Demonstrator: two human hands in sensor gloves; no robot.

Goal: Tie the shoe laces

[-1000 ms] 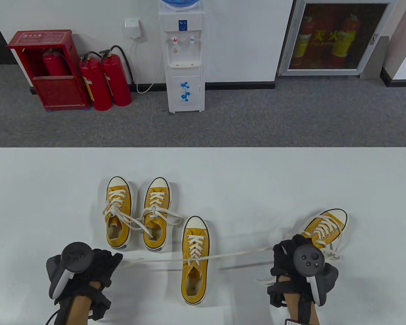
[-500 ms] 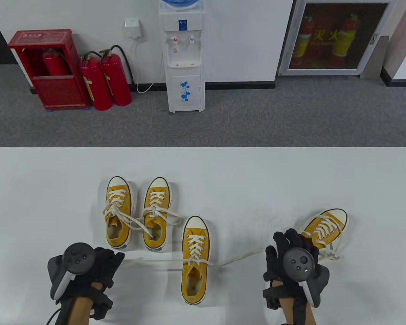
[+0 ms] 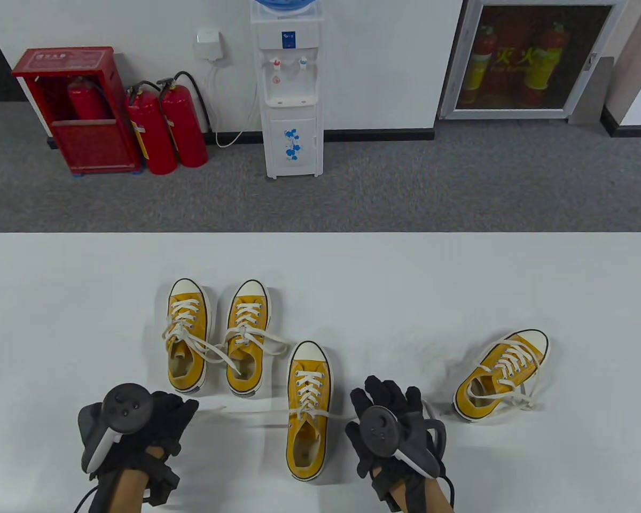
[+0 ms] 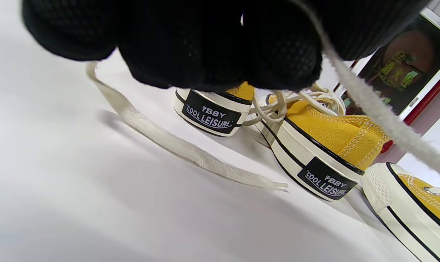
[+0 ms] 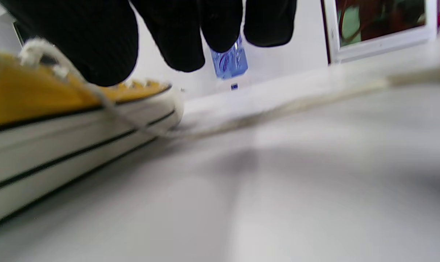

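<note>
A yellow canvas shoe (image 3: 307,411) stands at the front middle of the white table (image 3: 459,278), toe pointing away. My left hand (image 3: 177,412) is left of it, fingers curled, gripping the shoe's left lace (image 3: 245,412). In the left wrist view that lace (image 4: 373,109) runs taut from my fingers (image 4: 220,54) and its loose end (image 4: 176,145) lies on the table. My right hand (image 3: 387,393) is just right of the shoe, fingers spread, holding nothing. In the right wrist view the fingers (image 5: 183,43) hang open above the shoe's side (image 5: 59,138) and a slack lace (image 5: 278,109) lies on the table.
Two more yellow shoes (image 3: 187,336) (image 3: 247,336) stand side by side behind my left hand, laces loose. Another yellow shoe (image 3: 499,374) lies angled at the right with loose laces. Beyond the table are a water dispenser (image 3: 291,91) and fire extinguishers (image 3: 165,128).
My right hand has let go of the right lace, opened and moved left to the middle shoe. That lace went slack. My left hand has barely moved.
</note>
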